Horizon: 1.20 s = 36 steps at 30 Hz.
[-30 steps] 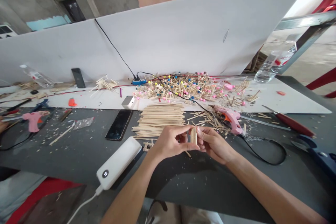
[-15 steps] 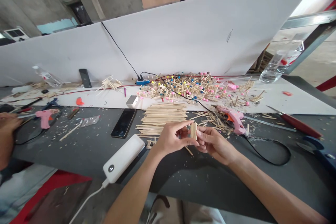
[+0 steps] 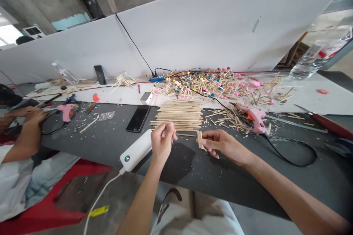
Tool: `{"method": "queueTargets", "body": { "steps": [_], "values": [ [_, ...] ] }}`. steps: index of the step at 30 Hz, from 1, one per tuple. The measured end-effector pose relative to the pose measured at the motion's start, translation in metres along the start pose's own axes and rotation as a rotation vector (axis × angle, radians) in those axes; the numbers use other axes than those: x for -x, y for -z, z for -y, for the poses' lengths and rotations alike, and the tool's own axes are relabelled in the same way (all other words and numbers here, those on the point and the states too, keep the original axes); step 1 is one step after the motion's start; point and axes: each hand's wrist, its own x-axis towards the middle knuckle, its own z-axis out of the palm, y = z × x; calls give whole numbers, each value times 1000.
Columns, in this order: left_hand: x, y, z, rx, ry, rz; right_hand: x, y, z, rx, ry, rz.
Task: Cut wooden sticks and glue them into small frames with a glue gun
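My right hand point(image 3: 224, 145) pinches a small block of short wooden sticks point(image 3: 199, 140) between thumb and fingers, above the dark table. To the left, and apart from it, is my left hand point(image 3: 163, 143). Its fingers are curled together, and what they hold, if anything, is hidden. Just beyond my left hand lies a stack of long thin wooden sticks point(image 3: 179, 114). One loose stick point(image 3: 186, 135) rests on the table between my hands.
A pink glue gun point(image 3: 257, 119) and red-handled knife point(image 3: 325, 124) lie right. Left are a white power bank point(image 3: 136, 153) and black phone point(image 3: 138, 118). Behind is a heap of short sticks with coloured balls point(image 3: 209, 83). A co-worker's hand point(image 3: 33, 114) is far left.
My left hand has let go of the small stick block and moved left, its fingers curling. The block stays in my right hand, now turned. The camera view has shifted.
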Motion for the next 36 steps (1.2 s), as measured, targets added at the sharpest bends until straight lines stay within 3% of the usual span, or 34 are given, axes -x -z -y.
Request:
{"method": "queueTargets", "body": {
  "steps": [4, 8, 14, 36],
  "values": [
    [52, 17, 5, -121, 73, -30, 0, -12, 0, 3, -103, 66],
    [74, 20, 11, -266, 62, 24, -1, -22, -5, 107, -181, 127],
    [72, 17, 13, -481, -36, 170, -1, -29, -9, 370, -199, 113],
    [79, 10, 16, -651, -75, 165, -2, -34, -2, 610, -135, 118]
  ]
}}
